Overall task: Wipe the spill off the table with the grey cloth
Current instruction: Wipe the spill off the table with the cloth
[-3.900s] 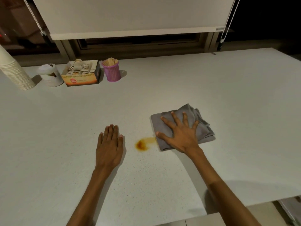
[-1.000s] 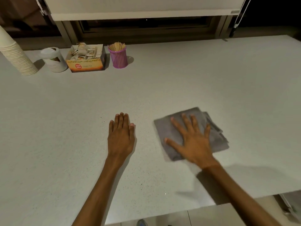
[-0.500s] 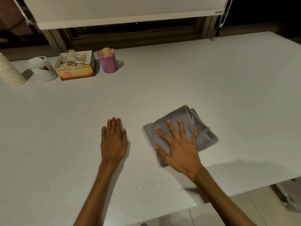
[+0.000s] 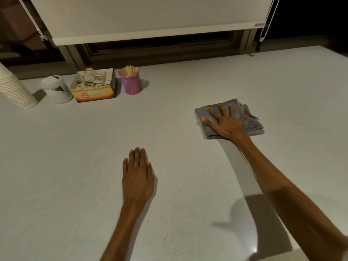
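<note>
The folded grey cloth (image 4: 250, 121) lies on the white table (image 4: 178, 102), right of centre. My right hand (image 4: 227, 124) presses flat on top of it with fingers spread, covering its near left half. My left hand (image 4: 137, 173) rests palm down on the bare table, well to the left of the cloth and nearer to me, fingers together, holding nothing. No orange stain shows anywhere on the table surface.
At the back left stand a stack of paper cups (image 4: 14, 89), a white jar (image 4: 56, 90), an open box of sachets (image 4: 95, 87) and a purple mesh cup of wooden sticks (image 4: 130, 81). A window frame and roller blind (image 4: 150, 17) run behind the table.
The orange spill seen 3.9 s ago is gone. My right hand has slid the cloth away from me and to the right, far from my left hand, which stayed flat.
</note>
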The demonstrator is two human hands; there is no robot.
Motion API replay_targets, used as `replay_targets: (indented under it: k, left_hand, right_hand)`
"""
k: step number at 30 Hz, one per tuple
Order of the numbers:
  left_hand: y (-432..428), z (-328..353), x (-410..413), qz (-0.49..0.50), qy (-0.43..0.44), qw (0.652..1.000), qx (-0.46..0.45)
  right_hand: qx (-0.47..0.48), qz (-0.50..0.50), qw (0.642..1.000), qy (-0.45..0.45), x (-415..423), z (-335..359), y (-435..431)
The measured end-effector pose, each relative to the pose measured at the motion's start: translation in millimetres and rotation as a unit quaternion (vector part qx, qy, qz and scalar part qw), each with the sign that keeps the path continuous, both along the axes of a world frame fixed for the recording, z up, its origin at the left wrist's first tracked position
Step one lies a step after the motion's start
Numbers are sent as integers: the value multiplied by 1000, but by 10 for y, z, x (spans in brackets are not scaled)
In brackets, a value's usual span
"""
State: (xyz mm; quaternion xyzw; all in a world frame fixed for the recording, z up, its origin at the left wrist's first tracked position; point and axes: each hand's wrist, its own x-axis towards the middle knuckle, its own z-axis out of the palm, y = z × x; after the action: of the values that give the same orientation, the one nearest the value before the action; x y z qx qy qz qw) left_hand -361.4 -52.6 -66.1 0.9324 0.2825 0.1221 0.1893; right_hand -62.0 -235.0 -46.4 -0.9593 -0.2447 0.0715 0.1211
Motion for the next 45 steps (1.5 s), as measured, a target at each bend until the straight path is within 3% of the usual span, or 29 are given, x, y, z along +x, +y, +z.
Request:
replay_targets:
  k: [7, 12, 17, 21, 31, 35, 39, 45]
  left_hand:
    - [9, -6, 19, 1, -1, 1000, -3]
    - [29, -36, 29, -3, -9, 1000, -5]
    - [41, -47, 11, 0, -12, 1000, 1]
    - [35, -51, 13, 0, -15, 1000, -3]
    - [10, -28, 2, 3, -17, 1000, -16]
    - [14, -33, -13, 4, -18, 1000, -15]
    - [16, -38, -1, 0, -26, 1000, -16]
    - [41, -36, 9, 3, -20, 1000, -4]
  right_hand:
    - [10, 76, 997, 0, -528, -58, 495]
    - [36, 158, 987, -19, -1601, -107, 46]
    - [41, 168, 982, -77, -2542, -278, -449]
    - [20, 170, 983, -68, -2199, -204, -292]
    - [-37, 146, 988, -11, -254, -23, 1325]
    - [-69, 139, 988, 23, 102, 142, 1555]
    - [-39, 156, 987, -24, -337, 91, 1252]
    - [-5, 201, 977, -70, -1900, -112, -10]
